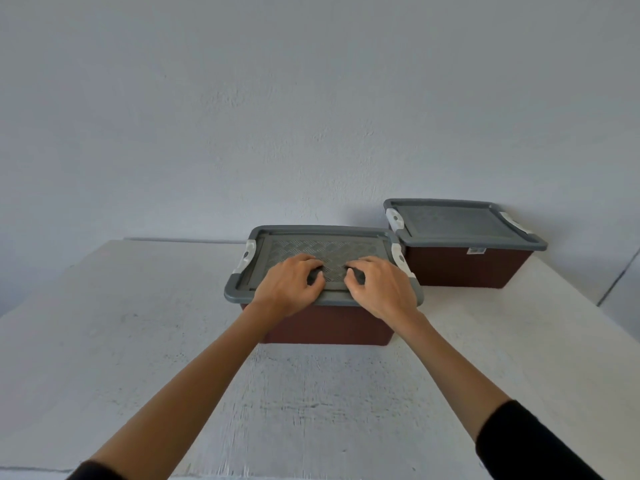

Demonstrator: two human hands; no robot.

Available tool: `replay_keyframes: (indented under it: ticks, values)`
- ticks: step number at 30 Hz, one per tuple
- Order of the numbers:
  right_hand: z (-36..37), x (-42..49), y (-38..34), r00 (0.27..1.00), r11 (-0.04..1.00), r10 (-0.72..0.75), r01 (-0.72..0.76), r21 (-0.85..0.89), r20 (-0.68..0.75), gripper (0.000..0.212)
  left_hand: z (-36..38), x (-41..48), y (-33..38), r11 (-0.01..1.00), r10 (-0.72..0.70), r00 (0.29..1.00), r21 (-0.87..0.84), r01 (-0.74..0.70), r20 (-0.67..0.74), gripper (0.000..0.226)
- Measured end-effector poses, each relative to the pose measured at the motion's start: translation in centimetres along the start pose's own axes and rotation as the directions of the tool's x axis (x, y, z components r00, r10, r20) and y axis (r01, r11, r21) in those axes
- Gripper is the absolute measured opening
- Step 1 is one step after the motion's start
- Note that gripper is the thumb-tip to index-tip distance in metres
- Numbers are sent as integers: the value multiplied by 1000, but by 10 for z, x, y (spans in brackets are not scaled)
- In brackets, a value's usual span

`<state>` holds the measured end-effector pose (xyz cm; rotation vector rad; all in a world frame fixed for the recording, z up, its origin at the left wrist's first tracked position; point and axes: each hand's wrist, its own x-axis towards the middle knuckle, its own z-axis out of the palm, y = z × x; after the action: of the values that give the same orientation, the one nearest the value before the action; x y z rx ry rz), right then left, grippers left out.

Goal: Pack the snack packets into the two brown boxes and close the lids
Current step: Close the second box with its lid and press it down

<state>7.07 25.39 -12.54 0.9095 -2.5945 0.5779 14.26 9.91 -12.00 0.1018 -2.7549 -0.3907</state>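
White desk (138,341) runs from the near edge to a pale wall (311,98). At lower left, a black sleeve (93,472) ends at a bare forearm that reaches forward to the left hand (289,282). This hand rests on the front part of the near lid (311,233). Its grip is closed on nothing: the fingers are curled under and the tips bear on the patterned panel. The near lid is grey, lies flat on the near brown box (329,327) and covers it fully. The box stands about mid-desk. A white latch (246,259) sits at the lid's left end and a second white latch (400,258) at its right end. The right hand (381,287) lies just beside the left, apart from it, on the same lid. Its grip is likewise closed and empty, fingers curled, tips on the panel. To the right and farther back, the far brown box (464,268) stands close to the wall and near the first box. Whether the two touch cannot be told. Its grey far lid (450,220) is seated flat, and a small white label (476,250) shows on the front wall. The lids hide the contents of both boxes. At lower right, a black right sleeve (526,445) covers the forearm.
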Motion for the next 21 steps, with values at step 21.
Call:
replay_keyframes:
  ticks: [21]
  values:
    - [54,116,30,1000,999,10,-10,-33,-18,34,28,113,-61,999,-14,1000,-41,13,-5,38]
